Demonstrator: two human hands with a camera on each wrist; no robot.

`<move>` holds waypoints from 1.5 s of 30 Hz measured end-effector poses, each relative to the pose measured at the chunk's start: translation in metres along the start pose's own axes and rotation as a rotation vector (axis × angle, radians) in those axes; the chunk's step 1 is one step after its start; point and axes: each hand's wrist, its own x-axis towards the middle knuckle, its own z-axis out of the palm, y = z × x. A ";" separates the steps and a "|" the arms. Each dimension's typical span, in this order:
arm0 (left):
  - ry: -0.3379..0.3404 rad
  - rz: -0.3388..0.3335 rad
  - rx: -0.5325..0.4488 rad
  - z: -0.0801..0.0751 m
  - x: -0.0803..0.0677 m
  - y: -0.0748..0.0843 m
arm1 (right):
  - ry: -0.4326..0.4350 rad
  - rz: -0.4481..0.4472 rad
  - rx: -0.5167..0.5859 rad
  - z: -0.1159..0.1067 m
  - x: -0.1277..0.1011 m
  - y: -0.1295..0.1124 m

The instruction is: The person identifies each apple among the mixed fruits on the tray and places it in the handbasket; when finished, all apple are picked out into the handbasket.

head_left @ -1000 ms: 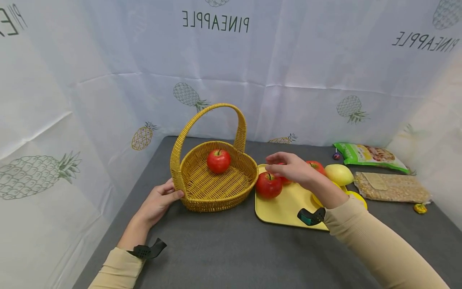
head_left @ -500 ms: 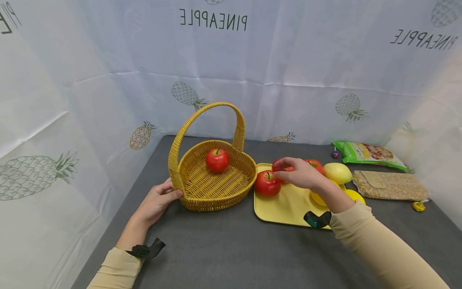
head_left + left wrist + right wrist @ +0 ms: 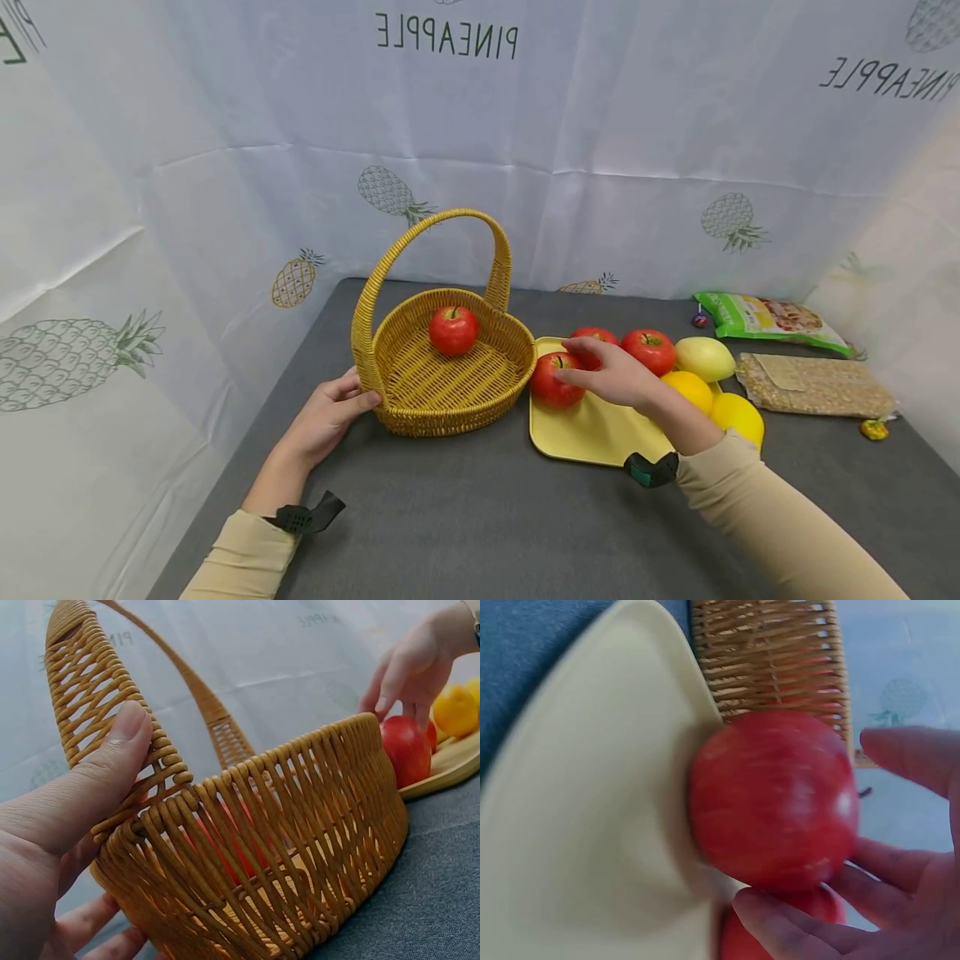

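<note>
A woven yellow basket (image 3: 442,392) with a tall handle stands on the grey table and holds one red apple (image 3: 453,330). My left hand (image 3: 348,402) grips the basket where the handle meets the rim; in the left wrist view its thumb (image 3: 112,750) presses on the handle of the basket (image 3: 285,847). Right of the basket lies a yellow tray (image 3: 585,429) with a red apple (image 3: 550,385) at its left edge. My right hand (image 3: 592,368) cups this apple (image 3: 772,795): its fingers (image 3: 795,930) touch the far side, while the thumb stands a little apart.
On the tray's far side sit two more red apples (image 3: 649,350), a pale yellow fruit (image 3: 703,358), an orange (image 3: 690,390) and a lemon (image 3: 738,417). A green packet (image 3: 765,321) and a clear bag of grains (image 3: 813,386) lie at the right. A white cloth wall stands behind.
My right hand has dropped from above the tray's apples down and left onto the front apple. The left hand and basket have stayed put.
</note>
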 end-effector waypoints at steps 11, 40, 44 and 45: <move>0.005 -0.008 -0.011 0.001 0.000 0.001 | -0.025 -0.012 -0.002 0.011 0.000 0.004; 0.010 -0.006 0.006 -0.001 0.001 -0.001 | -0.093 0.012 0.153 0.019 -0.005 0.013; 0.012 -0.002 0.003 0.000 0.000 -0.002 | -0.105 0.031 0.113 0.020 -0.008 0.013; 0.010 0.001 0.002 0.000 0.000 -0.002 | -0.105 0.037 0.102 0.020 -0.009 0.013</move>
